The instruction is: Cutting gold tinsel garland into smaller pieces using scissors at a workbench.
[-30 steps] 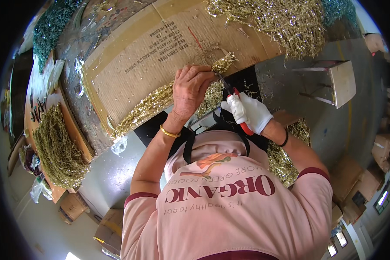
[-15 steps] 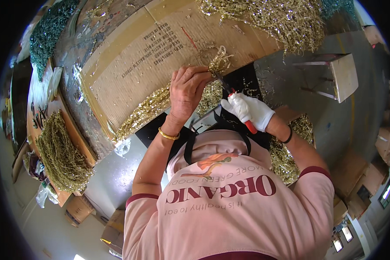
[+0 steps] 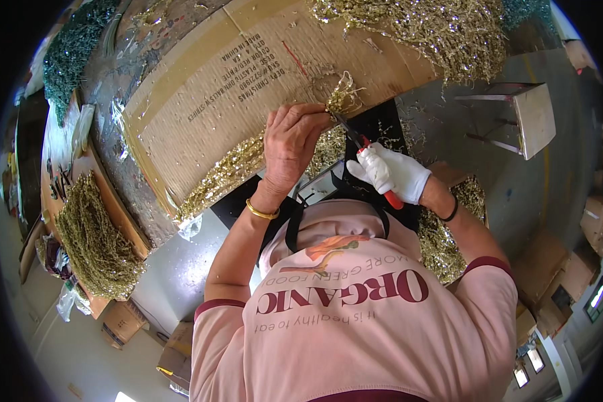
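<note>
Teal glittery sprays (image 3: 77,50) droop at the upper left, with a second teal bunch (image 3: 529,17) at the upper right. A pale-topped stool (image 3: 536,120) stands on the grey floor (image 3: 502,221) — its thin legs show toward the left. At the lower left, a clear plastic bag (image 3: 67,300) hangs near a brown carton (image 3: 122,323); more cardboard boxes (image 3: 549,268) crowd the right — a small window (image 3: 597,295) beyond.

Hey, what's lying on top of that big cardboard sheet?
A glittery gold heap at the far right, gold strands along the near edge. The heap hides the cardboard beneath it.
</note>
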Action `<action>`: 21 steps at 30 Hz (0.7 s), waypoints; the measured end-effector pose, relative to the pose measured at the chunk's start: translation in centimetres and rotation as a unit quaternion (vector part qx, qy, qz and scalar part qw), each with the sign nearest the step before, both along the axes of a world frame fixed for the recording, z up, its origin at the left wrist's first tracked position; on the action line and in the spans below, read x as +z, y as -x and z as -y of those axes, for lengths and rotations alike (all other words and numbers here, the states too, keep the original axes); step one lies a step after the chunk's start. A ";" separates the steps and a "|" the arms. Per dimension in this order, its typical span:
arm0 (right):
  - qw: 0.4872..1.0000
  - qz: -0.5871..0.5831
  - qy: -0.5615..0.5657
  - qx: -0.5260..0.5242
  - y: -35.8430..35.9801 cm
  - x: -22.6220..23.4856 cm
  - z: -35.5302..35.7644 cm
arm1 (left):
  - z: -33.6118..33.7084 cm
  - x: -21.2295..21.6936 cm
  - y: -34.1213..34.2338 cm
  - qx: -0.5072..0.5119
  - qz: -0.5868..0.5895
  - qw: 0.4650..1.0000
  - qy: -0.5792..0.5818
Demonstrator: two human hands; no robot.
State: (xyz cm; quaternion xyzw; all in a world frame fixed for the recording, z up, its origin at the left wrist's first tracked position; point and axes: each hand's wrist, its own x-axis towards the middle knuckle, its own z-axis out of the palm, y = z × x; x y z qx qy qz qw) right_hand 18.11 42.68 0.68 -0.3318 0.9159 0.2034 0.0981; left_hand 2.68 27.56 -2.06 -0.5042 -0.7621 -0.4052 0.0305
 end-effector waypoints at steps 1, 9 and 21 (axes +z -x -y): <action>1.000 0.003 0.010 -0.010 0.0 0.0 0.0 | 0.0 0.0 0.0 -0.001 0.001 1.000 0.000; 0.813 0.227 0.357 -0.401 -0.3 -1.3 0.9 | 0.0 0.2 0.0 -0.013 -0.023 1.000 0.002; 0.643 0.156 0.578 -0.479 -1.2 -2.1 0.9 | 0.1 0.1 0.3 -0.019 -0.013 1.000 0.008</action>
